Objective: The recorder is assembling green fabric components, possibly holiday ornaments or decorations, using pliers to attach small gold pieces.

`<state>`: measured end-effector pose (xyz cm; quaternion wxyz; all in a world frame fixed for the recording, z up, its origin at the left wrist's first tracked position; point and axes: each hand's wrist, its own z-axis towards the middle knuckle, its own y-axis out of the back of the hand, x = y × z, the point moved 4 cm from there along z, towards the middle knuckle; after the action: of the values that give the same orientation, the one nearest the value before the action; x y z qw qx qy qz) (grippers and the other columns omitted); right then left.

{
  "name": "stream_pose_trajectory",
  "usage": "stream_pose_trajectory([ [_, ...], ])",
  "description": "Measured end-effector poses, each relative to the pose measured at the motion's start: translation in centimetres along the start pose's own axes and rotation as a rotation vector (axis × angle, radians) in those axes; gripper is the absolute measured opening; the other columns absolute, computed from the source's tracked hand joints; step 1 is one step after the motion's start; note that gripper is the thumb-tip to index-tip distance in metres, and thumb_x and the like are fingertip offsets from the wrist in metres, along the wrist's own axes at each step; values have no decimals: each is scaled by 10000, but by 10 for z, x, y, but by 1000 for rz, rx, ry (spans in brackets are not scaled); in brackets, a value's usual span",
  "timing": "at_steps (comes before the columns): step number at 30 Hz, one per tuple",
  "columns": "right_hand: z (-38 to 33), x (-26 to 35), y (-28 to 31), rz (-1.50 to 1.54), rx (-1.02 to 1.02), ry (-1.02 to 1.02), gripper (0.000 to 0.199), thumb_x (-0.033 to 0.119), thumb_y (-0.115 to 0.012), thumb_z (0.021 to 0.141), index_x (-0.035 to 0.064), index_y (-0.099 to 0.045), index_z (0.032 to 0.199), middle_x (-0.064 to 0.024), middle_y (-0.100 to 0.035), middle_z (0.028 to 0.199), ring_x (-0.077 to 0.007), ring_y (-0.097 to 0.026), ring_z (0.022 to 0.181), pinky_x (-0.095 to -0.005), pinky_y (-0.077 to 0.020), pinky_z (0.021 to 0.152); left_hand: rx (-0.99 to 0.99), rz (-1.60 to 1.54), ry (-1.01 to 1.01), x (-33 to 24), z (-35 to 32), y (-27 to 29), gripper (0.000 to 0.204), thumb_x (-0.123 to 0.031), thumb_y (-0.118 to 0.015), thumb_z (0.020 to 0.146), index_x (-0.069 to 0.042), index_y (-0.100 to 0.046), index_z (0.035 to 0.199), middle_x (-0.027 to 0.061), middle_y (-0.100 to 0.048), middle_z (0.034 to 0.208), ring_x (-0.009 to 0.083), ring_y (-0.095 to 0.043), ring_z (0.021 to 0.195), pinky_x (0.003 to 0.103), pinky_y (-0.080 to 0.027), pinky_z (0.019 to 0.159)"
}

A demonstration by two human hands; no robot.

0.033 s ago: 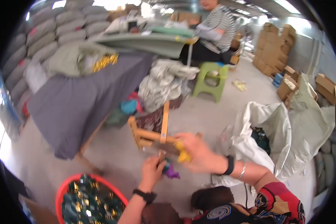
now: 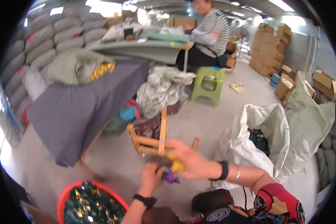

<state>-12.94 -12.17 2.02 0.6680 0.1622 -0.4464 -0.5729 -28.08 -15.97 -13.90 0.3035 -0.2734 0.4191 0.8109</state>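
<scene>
My right hand is closed round the yellow grip of a tool with a flat, dark brown head. The tool is blurred, so I cannot tell its exact kind. Just below its head is my left hand, fingers closed and thumb toward the tool; whatever they hold is hidden. A small purple and green thing shows beside the left fingers, below the right hand. Beyond both hands stands a wooden frame, like a small stool lying over, partly behind the right hand.
A red tub of dark green, gold-trimmed pieces sits at lower left. An open white sack with dark green pieces stands right. Farther off are a grey-draped table, a green stool and a seated person in stripes.
My right hand and the tool have shifted left and down, bringing the head over my left fingers. A brown tip seen above the left hand earlier is now covered.
</scene>
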Motion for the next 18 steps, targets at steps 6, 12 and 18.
stream_pose_trajectory([
  [6,-23,-12,-31,257,99,-127,421,75,-593,728,13,-486,1130,-198,-436,1144,-391,-458,1055,-431,-407,898,252,189,106,4,0,-22,236,-138,-688,742,-35,-636,948,174,-637,910,356,-594,861,426,-479,726],
  [12,-48,14,83,-112,-314,-179,408,15,-579,676,-11,-455,1064,-194,-426,1080,-377,-455,988,-390,-416,844,94,134,-85,-22,-2,-8,315,-77,-712,713,-60,-598,1006,148,-633,962,364,-575,894,437,-473,781],
  [18,-113,14,202,-279,-658,-362,348,-28,-545,683,-26,-481,1024,-150,-472,1022,-264,-518,839,-333,-445,750,126,171,-50,-9,1,-10,319,-84,-710,725,-64,-601,1024,160,-638,948,354,-593,897,409,-490,772],
])
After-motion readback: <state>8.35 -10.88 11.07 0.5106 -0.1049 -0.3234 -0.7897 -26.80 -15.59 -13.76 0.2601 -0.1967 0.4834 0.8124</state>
